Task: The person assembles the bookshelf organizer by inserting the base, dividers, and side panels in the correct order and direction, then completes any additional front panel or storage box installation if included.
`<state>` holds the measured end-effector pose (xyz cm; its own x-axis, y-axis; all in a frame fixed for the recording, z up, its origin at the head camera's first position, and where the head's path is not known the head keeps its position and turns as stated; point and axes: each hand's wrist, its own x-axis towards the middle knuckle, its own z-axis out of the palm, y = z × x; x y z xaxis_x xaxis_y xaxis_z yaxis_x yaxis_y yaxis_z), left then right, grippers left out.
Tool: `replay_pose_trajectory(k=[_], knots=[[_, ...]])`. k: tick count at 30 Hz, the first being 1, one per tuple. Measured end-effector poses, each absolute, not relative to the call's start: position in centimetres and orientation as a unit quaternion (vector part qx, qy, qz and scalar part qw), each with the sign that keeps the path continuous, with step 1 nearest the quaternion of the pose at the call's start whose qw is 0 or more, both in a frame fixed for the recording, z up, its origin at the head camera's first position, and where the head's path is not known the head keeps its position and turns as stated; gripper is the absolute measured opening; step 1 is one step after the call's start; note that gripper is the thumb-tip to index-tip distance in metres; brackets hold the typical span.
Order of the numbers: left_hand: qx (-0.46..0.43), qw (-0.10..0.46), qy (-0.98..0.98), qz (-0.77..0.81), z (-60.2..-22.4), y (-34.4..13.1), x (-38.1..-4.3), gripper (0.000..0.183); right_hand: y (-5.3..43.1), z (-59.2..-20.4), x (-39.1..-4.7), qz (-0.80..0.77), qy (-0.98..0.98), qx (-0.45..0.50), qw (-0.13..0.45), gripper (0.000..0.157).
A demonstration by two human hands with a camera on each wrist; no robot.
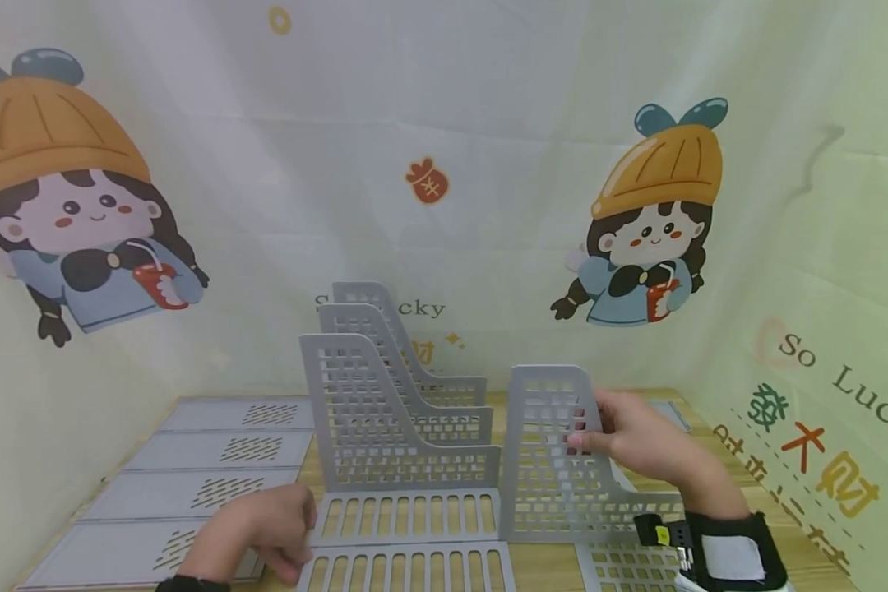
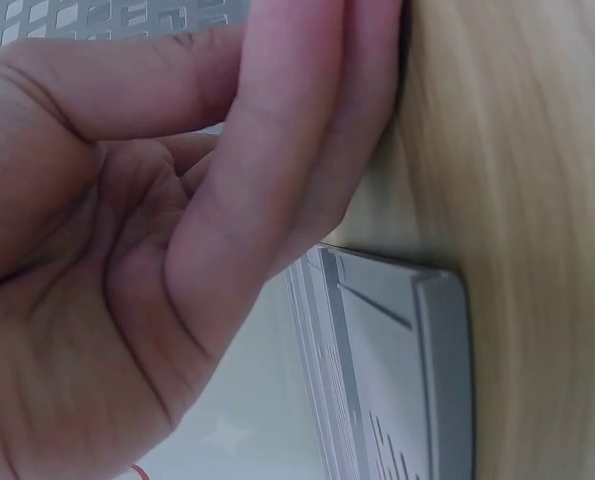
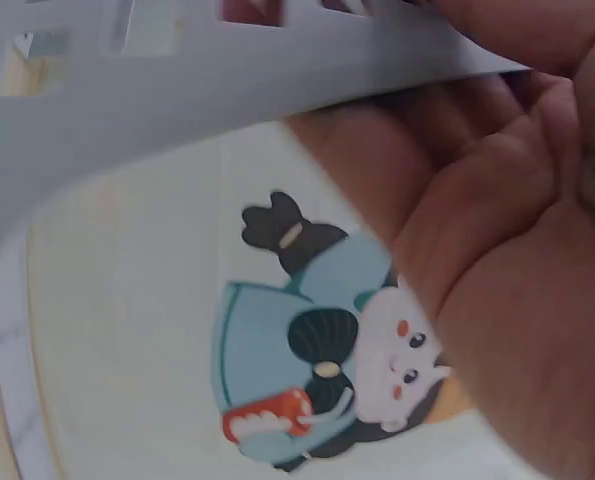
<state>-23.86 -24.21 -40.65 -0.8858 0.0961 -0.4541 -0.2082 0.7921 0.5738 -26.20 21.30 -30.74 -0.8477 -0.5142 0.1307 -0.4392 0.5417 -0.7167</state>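
Pinched between the thumb and fingers of the right hand [image 1: 640, 436] is an upright gray plastic panel with a grid of rectangular holes and a curved, stepped edge [image 1: 551, 485]; the thumb lies on its near face, the other fingers behind the sloping edge. It stands over the pale wood-grain table [image 1: 548, 567], just right of three matching gray perforated panels [image 1: 377, 444] that stand one behind another in a row. Whether its lower left corner touches the gray base with rows of long slots [image 1: 407, 542], which lies in front of that row, I cannot tell. Beside this base's left edge is the left hand [image 1: 266, 526], its fingers fairly straight and pointing down to the table, curled round nothing that shows; the fingertips are cut off in the left wrist view. Farther left lie four flat light-gray panels with slanted slits [image 1: 222, 481], side by side. Another gray gridded piece [image 1: 629, 567] lies flat below the held panel. Behind everything hangs a pale cloth printed with cartoon figures in orange hats [image 1: 503, 164].
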Motion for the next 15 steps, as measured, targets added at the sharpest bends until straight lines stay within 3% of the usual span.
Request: replay_pose_trajectory(k=[8, 15], knots=[[-0.026, 0.229, 0.921, 0.315, -41.1, -24.1, -23.9, 0.025, 20.8, -32.1, -26.1, -0.323, 0.923, -0.181, 0.109, 0.011], [-0.019, 0.215, 0.92, 0.327, -41.0, -24.0, -23.9, 0.026, 16.2, -33.0, -25.8, -0.306, 0.916, -0.244, 0.09, 0.013]])
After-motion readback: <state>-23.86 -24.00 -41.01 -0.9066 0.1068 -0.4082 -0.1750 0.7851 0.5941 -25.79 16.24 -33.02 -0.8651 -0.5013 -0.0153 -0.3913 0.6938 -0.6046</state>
